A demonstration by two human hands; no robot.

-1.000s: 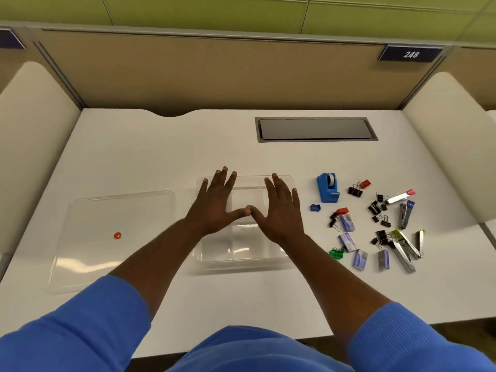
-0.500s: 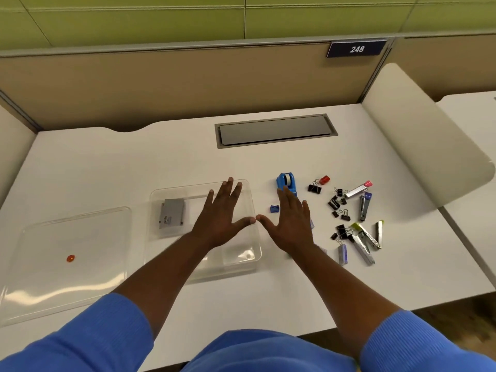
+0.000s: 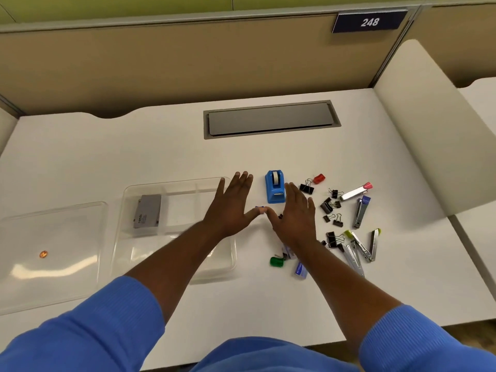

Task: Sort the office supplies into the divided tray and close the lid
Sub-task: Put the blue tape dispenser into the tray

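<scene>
Both my hands are flat, palms down, fingers straight and slightly spread, gripping nothing. My left hand [image 3: 230,210] hovers over the far right corner of the clear divided tray [image 3: 126,200], its fingertips reaching just past the tray's far rim. My right hand [image 3: 295,218] is just right of the tray, over the near edge of the loose supplies. My thumb tips nearly meet just off the tray's right side, and a small blue piece [image 3: 259,208] peeks out between them. Whether either palm touches anything below it, I cannot tell.

Inside the tray, a grey flat box [image 3: 148,210] lies in the far left compartment. The clear lid [image 3: 67,232] lies flat to the left of the tray, just beside it, with a small orange dot [image 3: 43,254] on it.

The rest of the supplies sit right of the tray. The blue tape dispenser [image 3: 275,187] stands nearest, just beyond my right fingertips. Further right are black binder clips [image 3: 328,205], a red clip [image 3: 318,178] and several small staplers [image 3: 359,247]. A green clip [image 3: 276,261] and a small blue-white box [image 3: 300,269] lie near the tray's near right corner, beside my right forearm.
</scene>
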